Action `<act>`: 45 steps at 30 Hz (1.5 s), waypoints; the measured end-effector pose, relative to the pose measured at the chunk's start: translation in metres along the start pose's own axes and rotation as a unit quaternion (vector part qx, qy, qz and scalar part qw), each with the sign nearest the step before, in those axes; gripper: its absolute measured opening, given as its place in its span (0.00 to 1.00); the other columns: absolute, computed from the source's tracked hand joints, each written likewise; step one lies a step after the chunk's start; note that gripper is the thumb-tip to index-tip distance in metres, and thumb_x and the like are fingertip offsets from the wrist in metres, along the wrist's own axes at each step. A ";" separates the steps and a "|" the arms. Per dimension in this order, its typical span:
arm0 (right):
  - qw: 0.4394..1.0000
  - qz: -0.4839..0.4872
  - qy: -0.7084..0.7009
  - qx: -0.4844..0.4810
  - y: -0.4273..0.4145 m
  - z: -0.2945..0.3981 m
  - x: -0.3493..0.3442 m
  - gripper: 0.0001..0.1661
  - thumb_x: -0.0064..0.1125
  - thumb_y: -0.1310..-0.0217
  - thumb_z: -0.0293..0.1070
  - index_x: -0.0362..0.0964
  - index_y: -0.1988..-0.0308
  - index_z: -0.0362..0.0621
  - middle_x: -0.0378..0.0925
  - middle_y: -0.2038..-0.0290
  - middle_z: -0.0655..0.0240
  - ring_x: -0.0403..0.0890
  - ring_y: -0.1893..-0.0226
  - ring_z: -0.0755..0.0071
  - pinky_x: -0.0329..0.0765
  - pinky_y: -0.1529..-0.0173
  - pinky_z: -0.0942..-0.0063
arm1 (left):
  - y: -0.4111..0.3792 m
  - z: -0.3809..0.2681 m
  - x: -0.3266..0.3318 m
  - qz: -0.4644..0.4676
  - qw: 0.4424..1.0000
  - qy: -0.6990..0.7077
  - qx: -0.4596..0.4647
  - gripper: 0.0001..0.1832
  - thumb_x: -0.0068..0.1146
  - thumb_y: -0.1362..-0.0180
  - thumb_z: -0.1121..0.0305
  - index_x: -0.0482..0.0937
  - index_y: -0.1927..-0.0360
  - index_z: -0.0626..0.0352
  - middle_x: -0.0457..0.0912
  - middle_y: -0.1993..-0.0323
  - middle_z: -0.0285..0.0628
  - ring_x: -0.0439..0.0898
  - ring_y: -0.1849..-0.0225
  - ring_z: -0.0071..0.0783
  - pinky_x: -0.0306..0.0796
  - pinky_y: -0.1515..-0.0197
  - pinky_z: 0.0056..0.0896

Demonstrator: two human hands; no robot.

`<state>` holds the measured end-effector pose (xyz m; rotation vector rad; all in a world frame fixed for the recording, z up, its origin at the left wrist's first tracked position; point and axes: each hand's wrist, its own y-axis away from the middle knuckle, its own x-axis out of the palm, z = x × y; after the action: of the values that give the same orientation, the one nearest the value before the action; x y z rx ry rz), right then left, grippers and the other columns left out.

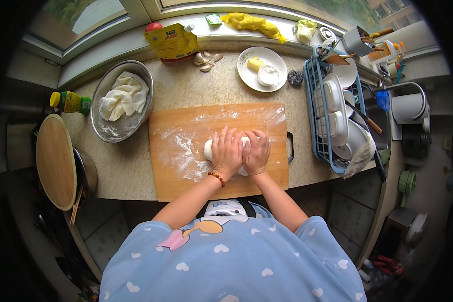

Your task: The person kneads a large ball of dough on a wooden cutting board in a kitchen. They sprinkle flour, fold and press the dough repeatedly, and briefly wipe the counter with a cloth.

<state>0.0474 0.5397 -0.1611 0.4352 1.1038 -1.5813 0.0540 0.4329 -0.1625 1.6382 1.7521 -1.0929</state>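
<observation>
On the floured wooden cutting board (181, 179) lies a thick roll of white dough (208, 150), set crosswise in front of me. My left hand (226, 153) rests over its middle, fingers extended along the top. Close beside it, my right hand (257, 153) cups the right part with bent fingers. Both palms press on the dough and hide most of it. White flour (185, 147) is smeared on the board, mostly left of the dough. The board's black handle (290, 147) points right.
Left stand a metal bowl (115, 132) with a white cloth (124, 96) and a pot under a round wooden lid (56, 162). Behind the board are garlic cloves (207, 60) and a plate (245, 77). A blue dish rack (319, 132) with dishes and a knife stands right.
</observation>
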 end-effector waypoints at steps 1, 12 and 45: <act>1.000 -0.009 0.000 -0.006 -0.002 -0.002 0.003 0.17 0.44 0.42 0.39 0.73 0.57 0.44 0.69 0.52 0.59 0.70 0.53 0.53 0.66 0.48 0.58 | -0.003 0.001 0.001 0.002 1.000 0.000 0.001 0.17 0.43 0.41 0.65 0.75 0.50 0.54 0.72 0.46 0.42 0.63 0.39 0.43 0.49 0.36 0.52; 0.997 0.042 -0.057 -0.008 -0.037 -0.041 0.024 0.21 0.38 0.41 0.40 0.75 0.58 0.42 0.77 0.58 0.58 0.74 0.56 0.53 0.65 0.45 0.58 | -0.052 0.008 0.019 0.008 1.000 0.005 0.006 0.15 0.43 0.42 0.64 0.78 0.58 0.56 0.76 0.57 0.39 0.69 0.49 0.39 0.57 0.44 0.43; 0.953 0.182 0.041 -0.240 0.031 0.035 -0.017 0.44 0.62 0.60 0.44 0.59 0.41 0.47 0.65 0.53 0.66 0.65 0.53 0.60 0.59 0.49 0.62 | 0.032 0.055 -0.120 0.029 0.997 0.063 0.039 0.17 0.59 0.49 0.59 0.77 0.58 0.56 0.72 0.61 0.42 0.70 0.56 0.42 0.63 0.50 0.40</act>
<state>0.0901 0.5219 -0.1440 0.3505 1.3372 -0.9405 0.0947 0.3179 -0.1035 1.8308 1.7475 -1.0627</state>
